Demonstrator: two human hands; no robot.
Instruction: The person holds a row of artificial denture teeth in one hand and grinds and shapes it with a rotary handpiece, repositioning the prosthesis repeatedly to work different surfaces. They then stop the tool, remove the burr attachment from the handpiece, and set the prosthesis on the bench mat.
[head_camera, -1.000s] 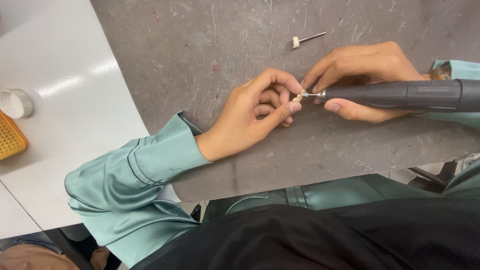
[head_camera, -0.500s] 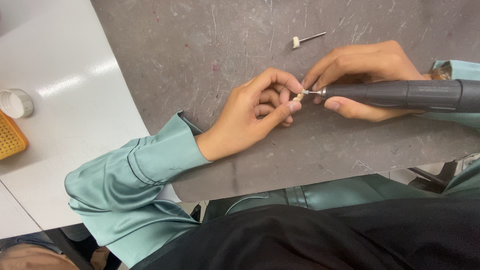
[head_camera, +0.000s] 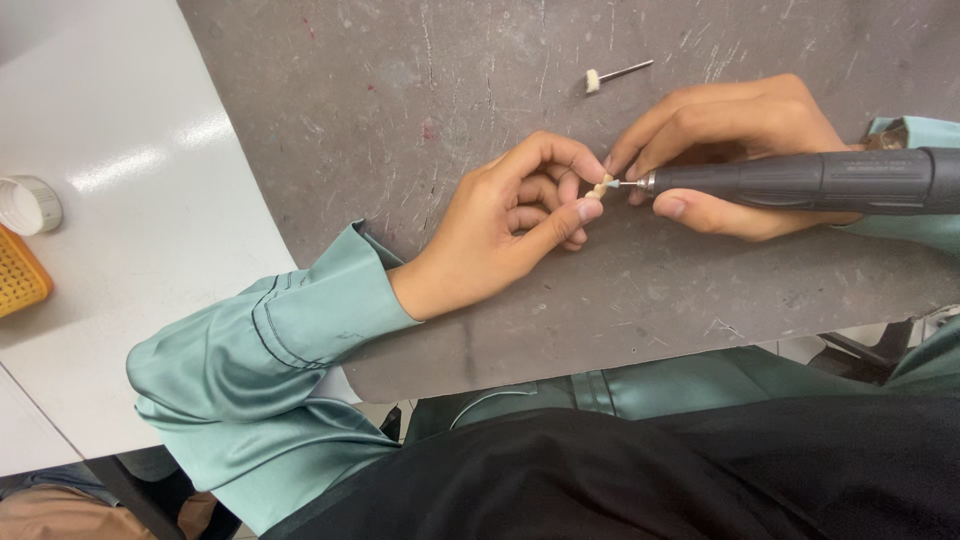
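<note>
The left hand (head_camera: 500, 240) pinched a small pale piece (head_camera: 600, 187) at its fingertips, steadying it against the bit of the handpiece (head_camera: 800, 182) gripped pen-like by the right hand (head_camera: 730, 150), a spare bit (head_camera: 615, 75) lying just beyond.

Loose felt-tipped bit (head_camera: 617, 75) beyond hands

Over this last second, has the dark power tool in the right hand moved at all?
No. The power tool keeps its place below the loose spare bit lying on the grey mat, tip against the small piece.
</note>
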